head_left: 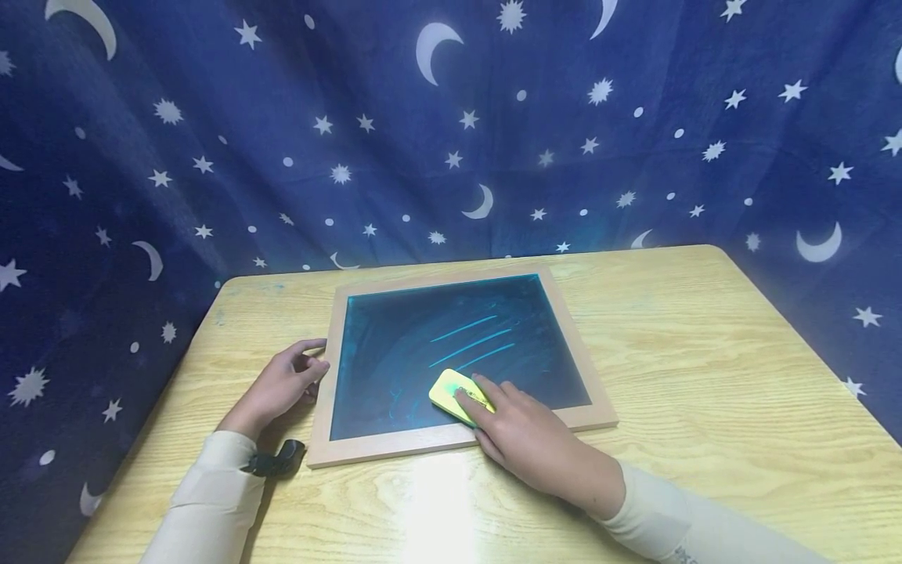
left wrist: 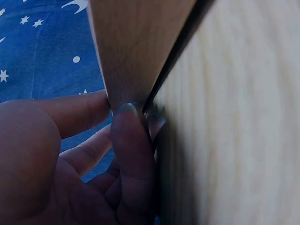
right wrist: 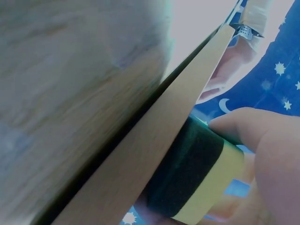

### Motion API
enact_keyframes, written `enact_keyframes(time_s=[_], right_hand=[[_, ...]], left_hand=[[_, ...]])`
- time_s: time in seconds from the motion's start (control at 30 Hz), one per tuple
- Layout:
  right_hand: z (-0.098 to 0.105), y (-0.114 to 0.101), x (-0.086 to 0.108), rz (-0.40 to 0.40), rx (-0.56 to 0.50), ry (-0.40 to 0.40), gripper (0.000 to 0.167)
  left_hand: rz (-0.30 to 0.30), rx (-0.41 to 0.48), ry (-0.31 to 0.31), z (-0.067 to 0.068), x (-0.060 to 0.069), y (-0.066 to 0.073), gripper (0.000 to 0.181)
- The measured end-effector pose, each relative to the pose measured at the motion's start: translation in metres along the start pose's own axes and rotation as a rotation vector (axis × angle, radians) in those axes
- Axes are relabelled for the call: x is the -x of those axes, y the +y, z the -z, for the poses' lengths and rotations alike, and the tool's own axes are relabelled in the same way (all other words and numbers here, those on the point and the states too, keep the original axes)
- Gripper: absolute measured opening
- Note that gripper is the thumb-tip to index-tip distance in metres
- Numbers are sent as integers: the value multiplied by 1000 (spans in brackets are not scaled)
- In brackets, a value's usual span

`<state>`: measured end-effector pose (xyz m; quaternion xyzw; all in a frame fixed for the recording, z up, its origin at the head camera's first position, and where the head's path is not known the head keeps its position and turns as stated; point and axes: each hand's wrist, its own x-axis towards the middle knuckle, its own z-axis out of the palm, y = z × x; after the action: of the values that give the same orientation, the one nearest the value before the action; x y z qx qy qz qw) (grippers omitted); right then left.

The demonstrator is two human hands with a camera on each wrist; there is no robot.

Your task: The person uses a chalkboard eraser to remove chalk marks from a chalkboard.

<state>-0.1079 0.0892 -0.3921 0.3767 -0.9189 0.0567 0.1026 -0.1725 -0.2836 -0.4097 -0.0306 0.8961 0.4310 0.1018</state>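
A blackboard [head_left: 395, 329] in a light wooden frame lies on the table, slightly turned, with several blue chalk strokes [head_left: 470, 342] and faint smears on it. My right hand [head_left: 535, 442] grips a yellow eraser [head_left: 445, 390] over the board's lower edge. In the right wrist view, the dark felt side of the eraser [right wrist: 187, 166] faces the board, close to the frame. My left hand [head_left: 285, 384] is at the board's left side. Seen from the left wrist, thumb and fingers pinch the edge of the wooden frame [left wrist: 136, 51]; some fingertips are hidden.
The board lies on a pale wood-grain table [head_left: 690, 337] with rounded far corners. A blue curtain [head_left: 395, 94] printed with moons and stars hangs behind and beside it. On the left wrist sits a black strapped device [head_left: 278, 460]. Blue smudges mark the table's far left corner.
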Motion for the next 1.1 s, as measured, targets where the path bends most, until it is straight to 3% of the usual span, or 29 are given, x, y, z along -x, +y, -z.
enact_keyframes(time_s=[0.3, 0.77, 1.1], right_hand=[[1, 8, 1, -56, -49, -21, 49], [5, 33, 2, -120, -31, 45, 48], [9, 55, 5, -209, -8, 0, 50]], left_hand=[[-5, -5, 1, 0, 0, -1, 55], [5, 16, -4, 0, 0, 0, 55], [-1, 14, -1, 1, 0, 1, 55]])
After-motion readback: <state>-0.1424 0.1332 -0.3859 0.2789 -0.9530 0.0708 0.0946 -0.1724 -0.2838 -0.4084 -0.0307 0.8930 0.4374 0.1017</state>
